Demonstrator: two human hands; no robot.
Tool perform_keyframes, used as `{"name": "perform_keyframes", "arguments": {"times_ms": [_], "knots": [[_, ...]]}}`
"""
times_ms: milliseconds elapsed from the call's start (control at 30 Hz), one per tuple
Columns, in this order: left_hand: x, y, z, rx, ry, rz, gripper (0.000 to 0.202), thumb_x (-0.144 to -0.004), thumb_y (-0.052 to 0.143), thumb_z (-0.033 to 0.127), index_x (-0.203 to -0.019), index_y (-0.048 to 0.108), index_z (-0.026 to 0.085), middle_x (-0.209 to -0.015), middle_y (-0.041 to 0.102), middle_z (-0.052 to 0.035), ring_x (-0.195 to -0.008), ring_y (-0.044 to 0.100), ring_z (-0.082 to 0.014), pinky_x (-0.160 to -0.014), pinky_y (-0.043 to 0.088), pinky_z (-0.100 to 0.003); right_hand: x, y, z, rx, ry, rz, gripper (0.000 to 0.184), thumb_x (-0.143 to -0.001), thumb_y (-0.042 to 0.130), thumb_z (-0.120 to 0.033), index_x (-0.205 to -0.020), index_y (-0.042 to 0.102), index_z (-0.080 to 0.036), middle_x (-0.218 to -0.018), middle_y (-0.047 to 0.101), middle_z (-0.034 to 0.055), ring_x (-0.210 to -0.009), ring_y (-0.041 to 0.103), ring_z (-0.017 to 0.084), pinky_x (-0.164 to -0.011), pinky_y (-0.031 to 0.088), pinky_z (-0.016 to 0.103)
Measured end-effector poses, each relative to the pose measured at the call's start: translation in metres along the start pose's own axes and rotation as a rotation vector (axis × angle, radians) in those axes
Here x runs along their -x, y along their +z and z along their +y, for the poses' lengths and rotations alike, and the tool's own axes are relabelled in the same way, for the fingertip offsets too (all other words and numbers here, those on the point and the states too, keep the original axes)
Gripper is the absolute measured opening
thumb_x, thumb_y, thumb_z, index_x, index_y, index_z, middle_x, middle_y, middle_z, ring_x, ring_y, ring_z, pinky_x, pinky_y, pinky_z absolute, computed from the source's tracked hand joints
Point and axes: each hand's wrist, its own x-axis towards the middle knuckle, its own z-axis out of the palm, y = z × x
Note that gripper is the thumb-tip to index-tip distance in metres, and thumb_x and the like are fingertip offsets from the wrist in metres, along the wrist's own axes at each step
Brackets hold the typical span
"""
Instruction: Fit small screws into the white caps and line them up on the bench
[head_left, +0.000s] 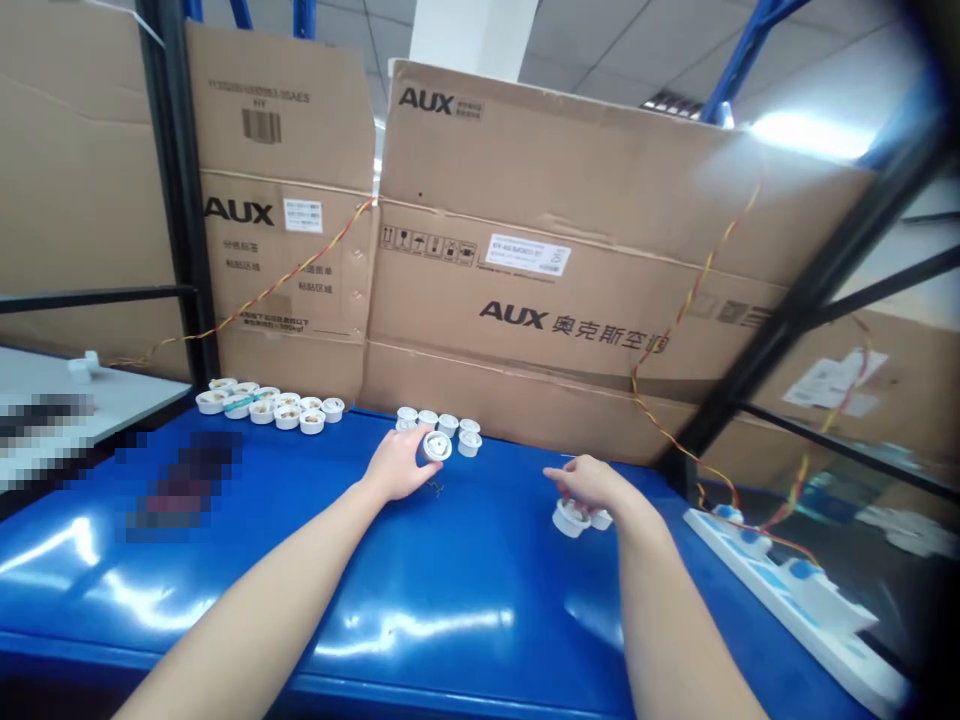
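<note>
Bench: blue steel workbench [225,680], glossy, lots of glare on it
Right hand [589,485]: fingers [577,478] curled in tight over a tilted white plastic cup [570,518], with a second white cup [600,520] just beside it; can't tell if that one's gripped too
Left hand [401,465]: fingers wrapped close around a small white cup [436,447], right by the cluster
Cluster: about six small white cups [439,425] against the box
Row: more white cups [270,405], brownish stuff inside
Back: AUX cardboard box [525,270], red-and-yellow twisted wire [697,330] draped across it
</note>
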Motion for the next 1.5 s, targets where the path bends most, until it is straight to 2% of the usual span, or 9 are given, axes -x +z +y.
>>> {"name": "perform_keyframes", "arguments": {"times_ms": [233, 433, 667, 800, 933, 1033, 1167, 1367, 1500], "knots": [[0.001, -0.002, 0.001, -0.024, -0.069, 0.020, 0.038, -0.078, 0.061, 0.042, -0.111, 0.050, 0.026, -0.101, 0.067, -0.0030, -0.093, 0.062, -0.0266, -0.080, 0.045, -0.034, 0.001, 0.008, -0.004, -0.020, -0.038, 0.025, 0.041, -0.081, 0.053, -0.050, -0.055, 0.056, -0.018, -0.057, 0.065, 0.0092, -0.042, 0.056, 0.016, -0.045, 0.041, 0.026], [0.000, -0.001, -0.002, -0.069, -0.083, 0.026, 0.040, -0.078, 0.061, 0.043, -0.112, 0.050, 0.027, -0.100, 0.068, -0.0024, -0.089, 0.063, -0.0272, -0.073, 0.045, -0.033, 0.003, 0.022, -0.023, 0.028, -0.158, 0.193, 0.037, -0.078, 0.056, -0.054, -0.066, 0.064, -0.019, -0.068, 0.069, 0.0071, -0.059, 0.062, 0.018, -0.053, 0.040, 0.025], [0.001, 0.001, -0.007, -0.071, -0.126, -0.021, 0.049, -0.080, 0.057, 0.042, -0.125, 0.044, 0.027, -0.096, 0.070, -0.0044, -0.088, 0.065, -0.0286, -0.072, 0.045, -0.032, 0.013, 0.046, -0.059, -0.181, -0.563, 0.243, 0.027, -0.083, 0.052, -0.043, -0.080, 0.065, -0.020, -0.081, 0.070, 0.0024, -0.074, 0.062, 0.017, -0.069, 0.045, 0.025], [0.002, 0.002, -0.011, -0.099, -0.162, -0.074, 0.050, -0.080, 0.056, 0.041, -0.126, 0.044, 0.026, -0.101, 0.070, -0.0075, -0.092, 0.065, -0.0305, -0.072, 0.045, -0.033, 0.004, 0.059, -0.061, -0.160, -0.604, 0.382, 0.028, -0.077, 0.060, -0.043, -0.093, 0.065, -0.020, -0.096, 0.068, 0.0041, -0.084, 0.061, 0.018, -0.077, 0.045, 0.028], [0.002, 0.006, -0.019, -0.122, -0.200, -0.116, 0.049, -0.080, 0.056, 0.046, -0.124, 0.048, 0.025, -0.106, 0.069, -0.0102, -0.096, 0.064, -0.0322, -0.076, 0.046, -0.035, -0.008, 0.073, -0.051, -0.130, -0.556, 0.291, 0.041, -0.068, 0.070, -0.040, -0.103, 0.065, -0.020, -0.105, 0.067, 0.0055, -0.092, 0.061, 0.021, -0.082, 0.045, 0.030], [0.002, 0.009, -0.024, -0.132, -0.206, -0.142, 0.047, -0.078, 0.059, 0.047, -0.119, 0.053, 0.026, -0.108, 0.067, -0.0092, -0.099, 0.063, -0.0303, -0.079, 0.046, -0.034, -0.013, 0.086, -0.050, -0.231, -0.573, 0.198, 0.042, -0.070, 0.069, -0.036, -0.109, 0.064, -0.021, -0.106, 0.067, 0.0039, -0.092, 0.062, 0.020, -0.084, 0.046, 0.030], [0.001, 0.011, -0.028, -0.155, -0.259, -0.165, 0.046, -0.076, 0.061, 0.049, -0.117, 0.057, 0.028, -0.112, 0.066, -0.0078, -0.104, 0.061, -0.0280, -0.084, 0.045, -0.032, -0.016, 0.100, -0.059, -0.332, -0.611, 0.175, 0.050, -0.072, 0.070, -0.033, -0.119, 0.060, -0.022, -0.114, 0.065, 0.0051, -0.095, 0.063, 0.021, -0.087, 0.046, 0.032], [0.000, 0.012, -0.033, -0.140, -0.300, -0.165, 0.050, -0.076, 0.061, 0.051, -0.121, 0.057, 0.028, -0.117, 0.064, -0.0088, -0.110, 0.058, -0.0279, -0.086, 0.044, -0.031, -0.022, 0.101, -0.071, -0.199, -0.723, 0.147, 0.052, -0.067, 0.074, -0.026, -0.117, 0.061, -0.025, -0.117, 0.064, 0.0044, -0.106, 0.059, 0.025, -0.093, 0.043, 0.035], [-0.001, 0.013, -0.037, -0.118, -0.321, -0.165, 0.056, -0.074, 0.062, 0.055, -0.122, 0.057, 0.027, -0.117, 0.063, -0.0104, -0.111, 0.057, -0.0289, -0.087, 0.044, -0.033, -0.027, 0.104, -0.072, -0.225, -0.674, 0.125, 0.063, -0.064, 0.076, -0.026, -0.124, 0.056, -0.024, -0.122, 0.062, 0.0057, -0.109, 0.058, 0.025, -0.094, 0.043, 0.035]]}}
